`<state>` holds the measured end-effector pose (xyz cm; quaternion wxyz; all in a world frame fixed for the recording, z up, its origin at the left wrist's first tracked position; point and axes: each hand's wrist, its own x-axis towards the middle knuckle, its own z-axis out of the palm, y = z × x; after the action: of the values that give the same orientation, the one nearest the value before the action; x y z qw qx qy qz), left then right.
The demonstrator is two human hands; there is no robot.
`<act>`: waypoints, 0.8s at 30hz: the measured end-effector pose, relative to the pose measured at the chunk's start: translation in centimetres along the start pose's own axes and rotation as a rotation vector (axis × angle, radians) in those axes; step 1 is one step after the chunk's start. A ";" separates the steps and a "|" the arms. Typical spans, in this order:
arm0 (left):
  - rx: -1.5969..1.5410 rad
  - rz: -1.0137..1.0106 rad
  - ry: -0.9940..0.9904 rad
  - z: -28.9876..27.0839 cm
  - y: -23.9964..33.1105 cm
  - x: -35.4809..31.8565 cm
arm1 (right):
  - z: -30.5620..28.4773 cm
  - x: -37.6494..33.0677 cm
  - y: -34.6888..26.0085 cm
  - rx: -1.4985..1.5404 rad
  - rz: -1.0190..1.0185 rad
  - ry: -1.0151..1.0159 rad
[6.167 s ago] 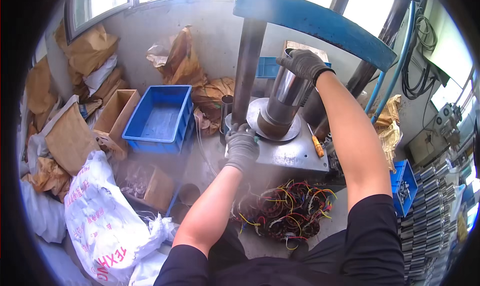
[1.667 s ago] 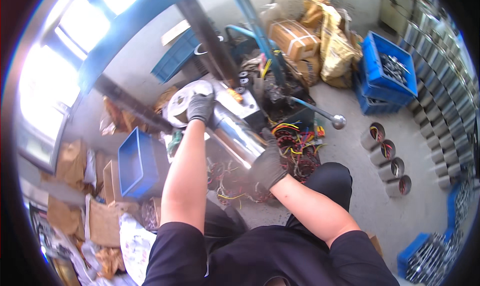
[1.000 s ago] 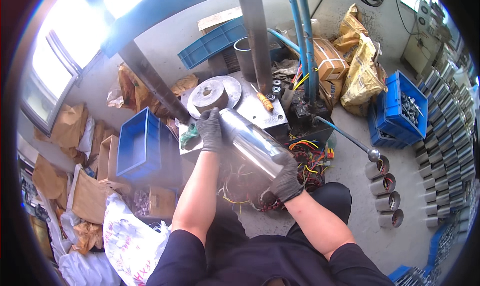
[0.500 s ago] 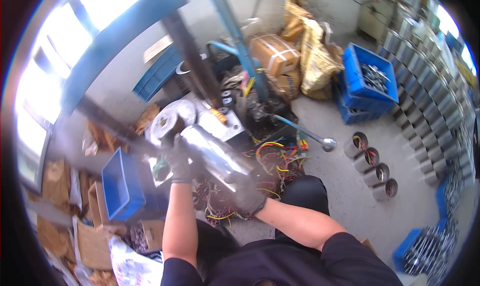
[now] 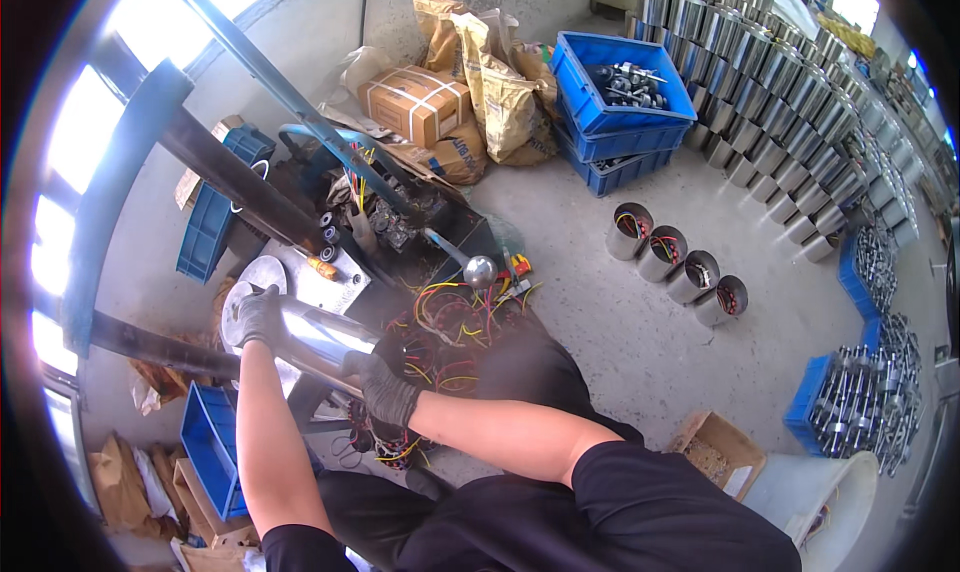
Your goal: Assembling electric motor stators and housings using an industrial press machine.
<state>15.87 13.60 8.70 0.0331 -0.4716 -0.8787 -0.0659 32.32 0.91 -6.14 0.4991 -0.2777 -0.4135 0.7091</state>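
Observation:
A shiny metal cylinder [image 5: 325, 334] hangs tilted between my gloved hands, its far end at the left and its near end at the right. My left hand [image 5: 262, 319] is closed around the far end, next to a round metal disc [image 5: 240, 310] on the press bench. My right hand [image 5: 387, 384] grips the near end from the side. Just beyond the cylinder is a pale metal plate [image 5: 335, 282] with a screwdriver [image 5: 321, 267] and small bearings [image 5: 328, 234]. Wire-wound parts with coloured leads [image 5: 445, 337] lie heaped below and right of the cylinder.
A blue lever with a ball end [image 5: 480, 271] juts over the wire heap. Several metal tubes with wires inside [image 5: 661, 254] stand on the floor at right. Blue crates [image 5: 622, 122], stacked cylinders [image 5: 765, 122] and a bin of shafts [image 5: 865, 397] lie farther right.
My view has swung to the right, so the surroundings sit farther left. Both hands still hold the cylinder, which now lies flatter beside the disc.

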 end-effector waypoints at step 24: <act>-0.863 0.070 0.173 8.6 -7.3 2.3 | -2.1 -1.4 -7.7 1.147 0.455 0.039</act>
<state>8.53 12.82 -0.15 -0.0913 -0.4644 -0.7482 -0.4650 38.17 1.49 -0.52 0.4128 -0.0593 0.1122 0.9019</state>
